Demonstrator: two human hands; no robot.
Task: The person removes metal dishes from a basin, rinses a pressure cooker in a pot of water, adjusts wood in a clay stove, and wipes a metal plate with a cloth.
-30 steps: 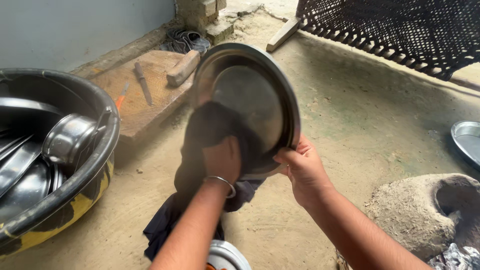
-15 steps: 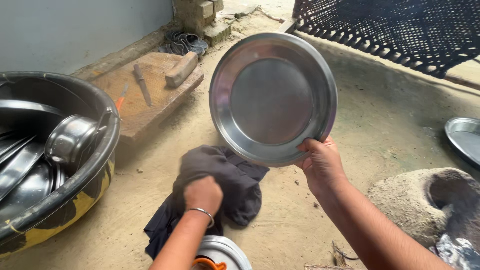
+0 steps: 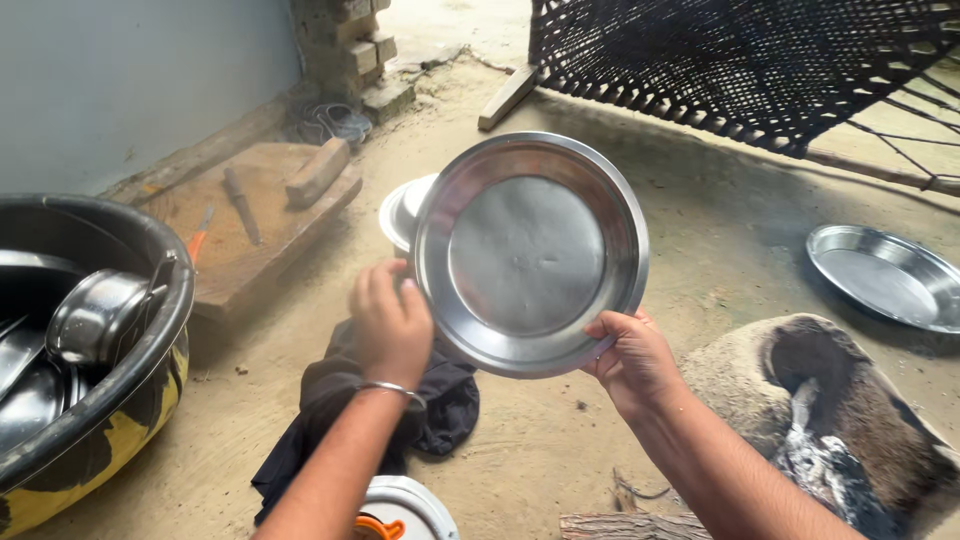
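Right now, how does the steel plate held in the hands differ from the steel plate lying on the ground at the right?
The held plate is lifted and tilted toward the camera, gripped at its rim by the left hand and right hand; the ground plate lies flat and untouched. The held plate is fully in view, while the picture's edge crops the ground plate. Both are round, shiny, rimmed and empty.

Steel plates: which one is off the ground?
The round steel plate held up between the left hand and right hand, tilted toward the camera. The other steel plate lies flat on the dirt at right.
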